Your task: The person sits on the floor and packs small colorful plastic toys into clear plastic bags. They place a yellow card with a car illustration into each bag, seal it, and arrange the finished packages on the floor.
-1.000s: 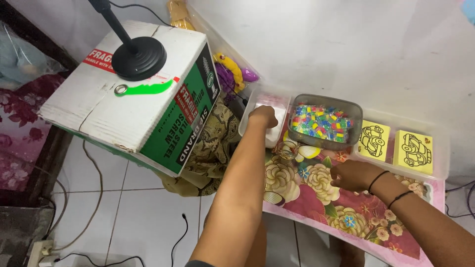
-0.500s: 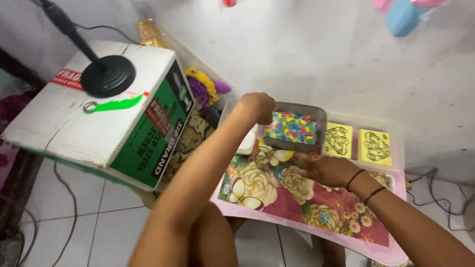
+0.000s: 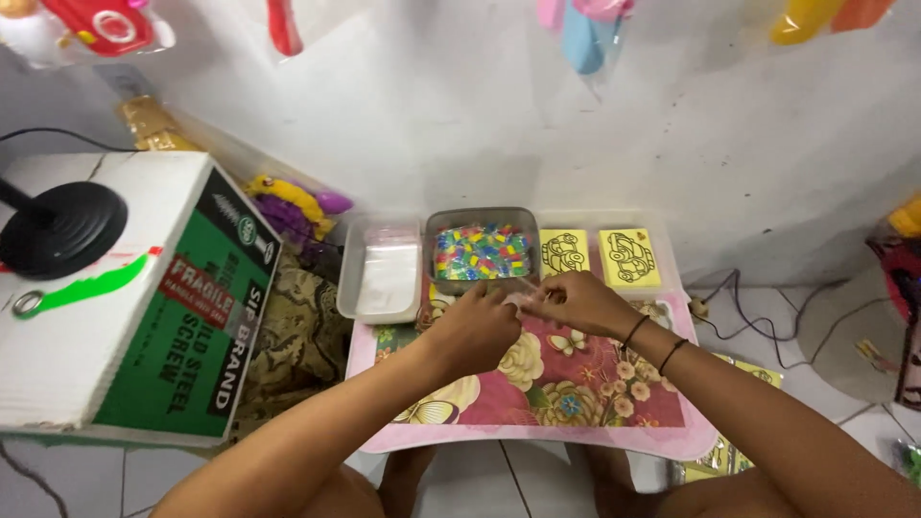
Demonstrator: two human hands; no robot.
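1. White, scuffed wall backs a low counter [image 3: 537,436] covered in a pink floral sheet, which stands on a tiled floor [image 3: 806,336]. Packaged toys hang along the top of the view.

2. Both hands meet near the middle of the counter, just in front of its far edge. The left hand [image 3: 475,331] and right hand [image 3: 576,302] pinch a small clear plastic bag [image 3: 523,300] between their fingers. Each set of fingers is closed on the bag, and what it contains is too small to tell.

3. Along the far edge sit a clear tray [image 3: 384,273] of empty bags at the far left corner, a grey tub of small multicoloured pieces [image 3: 480,251] beside it, and two yellow picture cards [image 3: 600,254] to its right.

4. Risk, as I judge it: the bag is thin and slippery, so an uneven pull could tear it or let it slide out of the pinch onto the floral sheet, where clear film is hard to spot.

5. The tub stands just beyond the knuckles. A forward jerk of either hand could knock it and scatter pieces over the far edge.

6. A large cardboard box [image 3: 125,307] carrying a black lamp base [image 3: 62,225] stands close off the left edge. A wide left elbow could strike it.

7. Loose cables [image 3: 758,297] lie on the floor to the right, well apart from the hands.
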